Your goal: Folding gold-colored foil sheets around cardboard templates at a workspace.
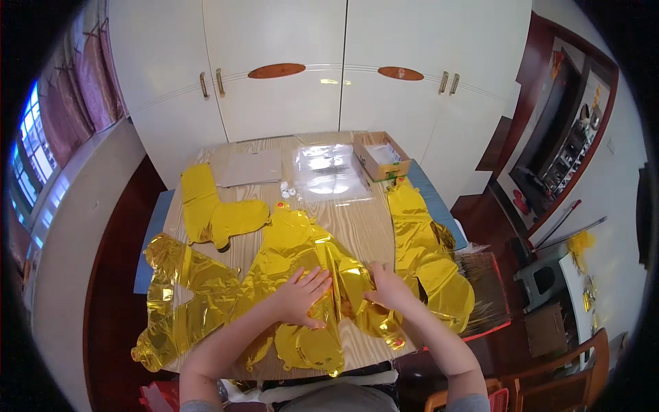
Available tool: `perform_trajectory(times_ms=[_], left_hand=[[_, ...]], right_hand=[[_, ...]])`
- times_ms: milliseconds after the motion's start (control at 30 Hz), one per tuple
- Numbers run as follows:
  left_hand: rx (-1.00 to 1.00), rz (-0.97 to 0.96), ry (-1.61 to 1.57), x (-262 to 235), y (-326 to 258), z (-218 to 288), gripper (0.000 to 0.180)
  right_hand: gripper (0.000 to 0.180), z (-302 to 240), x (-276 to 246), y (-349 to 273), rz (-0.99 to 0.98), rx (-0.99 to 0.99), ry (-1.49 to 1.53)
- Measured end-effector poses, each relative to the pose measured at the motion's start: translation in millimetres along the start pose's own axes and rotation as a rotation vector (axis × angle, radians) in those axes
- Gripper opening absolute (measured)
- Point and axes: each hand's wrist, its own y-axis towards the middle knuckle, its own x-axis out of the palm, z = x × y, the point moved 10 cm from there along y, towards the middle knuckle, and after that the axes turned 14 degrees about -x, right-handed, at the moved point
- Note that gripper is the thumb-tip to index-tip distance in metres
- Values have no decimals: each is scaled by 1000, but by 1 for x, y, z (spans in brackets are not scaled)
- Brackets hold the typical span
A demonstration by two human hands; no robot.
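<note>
A large flat gold foil balloon [292, 237] lies creased across the middle of the table. My left hand [302, 296] presses flat on it, fingers stretched out. At the balloon's right side, my right hand [388, 288] has its fingers curled around the foil edge, and the foil between both hands is folded up in a ridge. Another flat gold foil balloon [199, 281] spreads to the left, its border with the middle one hard to make out. Behind it rests an L-shaped gold foil balloon [206, 214]. More gold foil [417, 237] hangs over the table's right side.
On the wood-grain table [353, 223] lie clear plastic bags [331, 172], a flat grey sheet [250, 168] and small white pieces [287, 191]. An open cardboard box [382, 165] stands at the far right corner. White cupboards [274, 41] rise behind; a wooden chair [563, 374] is at lower right.
</note>
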Motion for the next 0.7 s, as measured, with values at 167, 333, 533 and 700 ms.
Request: perform_trajectory(times_ms=[167, 333, 533, 700], left_hand=[[16, 67, -1, -3, -3, 0, 108], [33, 124, -15, -6, -5, 2, 107], [23, 111, -10, -4, -5, 1, 104], [25, 64, -26, -2, -5, 1, 98]], right_hand=[[62, 1, 14, 4, -173, 82, 134], [57, 3, 9, -3, -89, 16, 302], [53, 12, 26, -17, 19, 329, 1076], [60, 0, 22, -27, -33, 374, 1081]])
